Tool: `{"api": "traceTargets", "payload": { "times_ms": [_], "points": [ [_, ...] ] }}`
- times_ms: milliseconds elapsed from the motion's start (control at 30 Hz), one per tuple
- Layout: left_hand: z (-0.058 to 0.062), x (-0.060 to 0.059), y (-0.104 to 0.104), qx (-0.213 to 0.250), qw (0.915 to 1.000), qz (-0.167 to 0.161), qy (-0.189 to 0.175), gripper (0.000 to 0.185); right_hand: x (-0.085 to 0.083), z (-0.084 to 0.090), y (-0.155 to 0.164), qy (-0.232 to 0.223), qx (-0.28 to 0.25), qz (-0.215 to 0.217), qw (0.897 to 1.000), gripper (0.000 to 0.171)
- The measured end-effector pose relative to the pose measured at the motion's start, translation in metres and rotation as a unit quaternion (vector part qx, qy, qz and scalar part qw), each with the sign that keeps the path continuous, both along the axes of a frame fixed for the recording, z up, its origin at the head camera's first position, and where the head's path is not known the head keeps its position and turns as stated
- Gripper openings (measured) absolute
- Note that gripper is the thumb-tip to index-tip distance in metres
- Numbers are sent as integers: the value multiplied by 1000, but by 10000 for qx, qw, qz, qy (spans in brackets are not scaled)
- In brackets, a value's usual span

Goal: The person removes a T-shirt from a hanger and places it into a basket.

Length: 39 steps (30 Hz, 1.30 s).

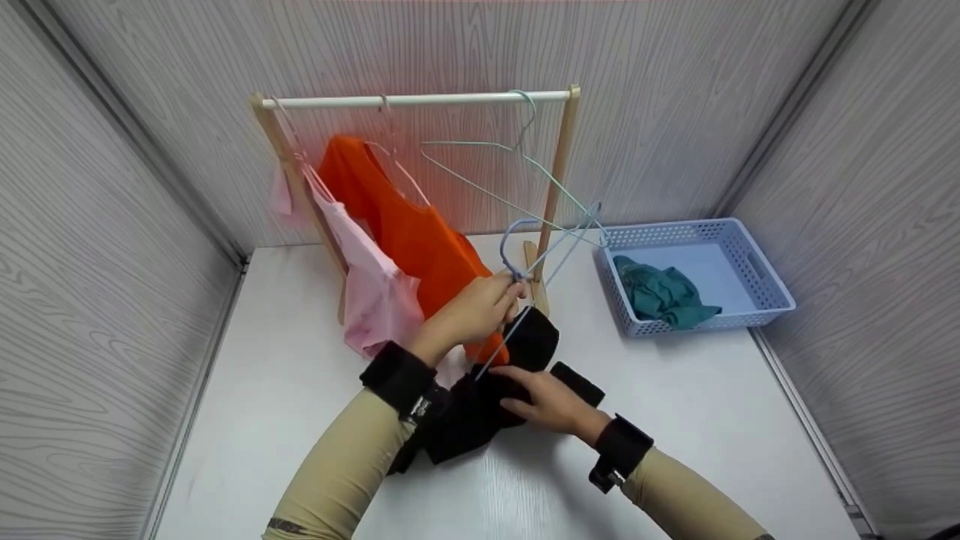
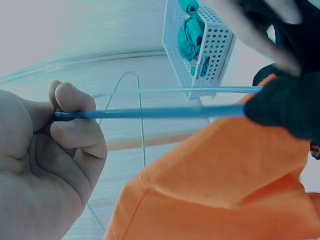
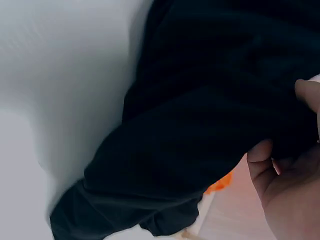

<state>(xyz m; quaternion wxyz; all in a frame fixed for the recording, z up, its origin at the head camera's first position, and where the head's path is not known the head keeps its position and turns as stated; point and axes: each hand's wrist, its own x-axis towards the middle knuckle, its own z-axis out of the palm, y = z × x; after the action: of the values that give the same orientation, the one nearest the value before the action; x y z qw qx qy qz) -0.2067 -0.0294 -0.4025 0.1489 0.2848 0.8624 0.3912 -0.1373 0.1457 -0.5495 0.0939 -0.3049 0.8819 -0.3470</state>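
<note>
My left hand [image 1: 504, 294] pinches a blue wire hanger [image 1: 556, 251] just below its hook, in front of the rack's right post. The left wrist view shows my fingers [image 2: 75, 120] curled round the blue wire [image 2: 150, 112], which runs into a black garment [image 2: 290, 105]. That black garment [image 1: 472, 420] lies bunched on the white table [image 1: 300, 420]. My right hand [image 1: 514, 391] rests on it and holds its cloth. In the right wrist view my thumb and a fingertip [image 3: 262, 152] grip the dark fabric [image 3: 200, 125].
A small wooden rack with a white rail [image 1: 420, 99] carries an orange shirt [image 1: 405, 217], a pink garment [image 1: 367, 285] and a bare pale green hanger [image 1: 517, 150]. A lilac basket [image 1: 750, 262] at the right holds a teal garment [image 1: 664, 296]. Grey panels wall the table.
</note>
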Motion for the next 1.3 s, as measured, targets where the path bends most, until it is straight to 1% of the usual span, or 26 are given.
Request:
{"api": "traceTargets", "payload": {
  "times_ms": [67,100,267,333,433,500,600,667,767,833,933,1000,1067,1133,1200,1300],
  "points": [
    [-1,0,3,39,10000,57,-59,26,2,-2,-6,83,20,62,9999,48],
    [-1,0,4,64,9999,87,-90,26,3,-2,-9,107,3,128,9999,45],
    [-1,0,8,135,9996,239,-70,27,7,-5,-21,408,-338,601,9968,15],
    [-1,0,8,184,9994,294,-97,26,8,-6,-22,584,-461,845,9936,11],
    [-1,2,6,295,9984,415,-246,26,12,-7,-20,800,-510,1231,9878,11],
    [0,3,5,415,9972,484,-397,26,16,-5,-18,912,-429,1466,9840,11],
    [0,4,3,573,9957,542,-488,26,20,-1,-15,839,-344,1684,9815,13],
    [-1,4,3,657,9950,568,-491,26,21,2,-14,782,-274,1699,9820,17],
    [0,5,1,717,9945,619,-454,25,19,1,-10,598,-77,1550,9861,18],
    [1,5,-1,775,9939,631,-457,24,17,-4,-4,443,180,1381,9893,19],
    [4,7,-5,1002,9915,595,-578,23,15,-13,8,80,469,1135,9924,19],
    [8,9,-8,1236,9880,554,-745,22,13,-18,17,-68,488,962,9941,19],
    [12,11,-10,1509,9819,524,-1022,21,10,-23,27,-127,299,778,9964,20],
    [16,14,-12,1754,9738,536,-1345,22,7,-26,38,-224,-13,488,9986,20],
    [20,17,-13,1955,9651,554,-1650,22,2,-29,50,-283,-298,69,9991,20],
    [26,22,-13,2191,9540,543,-1971,22,-3,-31,69,-456,-594,-584,9955,17]
  ]
}}
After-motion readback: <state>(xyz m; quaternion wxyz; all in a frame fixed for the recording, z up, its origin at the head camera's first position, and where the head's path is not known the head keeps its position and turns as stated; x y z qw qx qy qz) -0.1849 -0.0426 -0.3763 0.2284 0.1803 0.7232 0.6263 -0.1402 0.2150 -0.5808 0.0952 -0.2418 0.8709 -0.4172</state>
